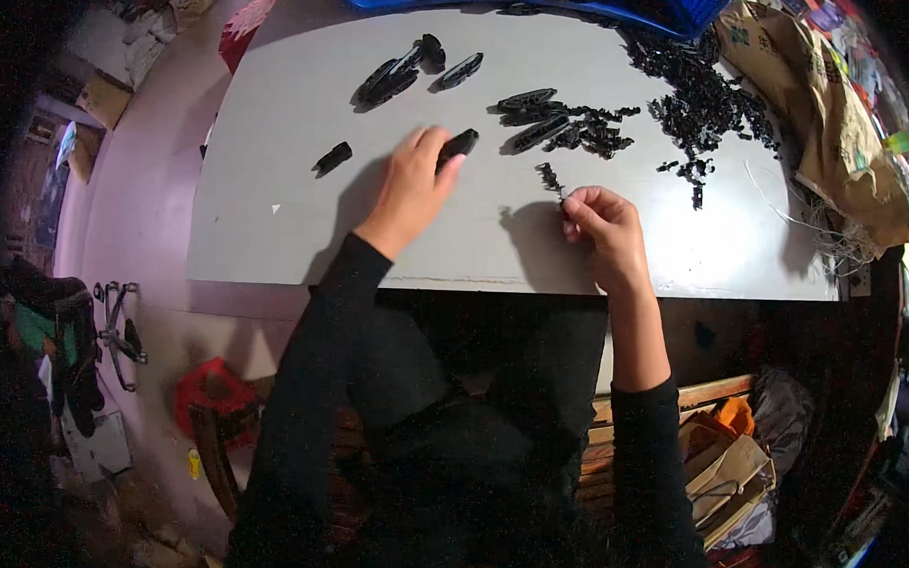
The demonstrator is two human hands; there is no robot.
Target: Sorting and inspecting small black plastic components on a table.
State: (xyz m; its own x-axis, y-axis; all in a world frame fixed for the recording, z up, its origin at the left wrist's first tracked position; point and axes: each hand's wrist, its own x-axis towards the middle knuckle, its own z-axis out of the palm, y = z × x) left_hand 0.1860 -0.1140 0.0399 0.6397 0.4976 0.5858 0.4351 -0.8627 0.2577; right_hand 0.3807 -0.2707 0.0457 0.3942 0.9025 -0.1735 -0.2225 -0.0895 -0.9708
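Observation:
My left hand is closed around a glossy black oblong piece, whose far end sticks out past the fingers. Between the thumb and fingertips of my right hand is a thin, jagged black strip, pointing up and away to the left. On the white table, a short black piece lies left of my left hand. Beyond it, several long black pieces rest in a cluster, with a single one beside them. More oblong pieces lie beyond my right hand, touching small jagged black parts.
A large heap of small black parts spreads over the table's far right. Behind it stands a blue tray with dark contents. Brown paper sacking and loose pale strands border the right edge. A red bag sits below left.

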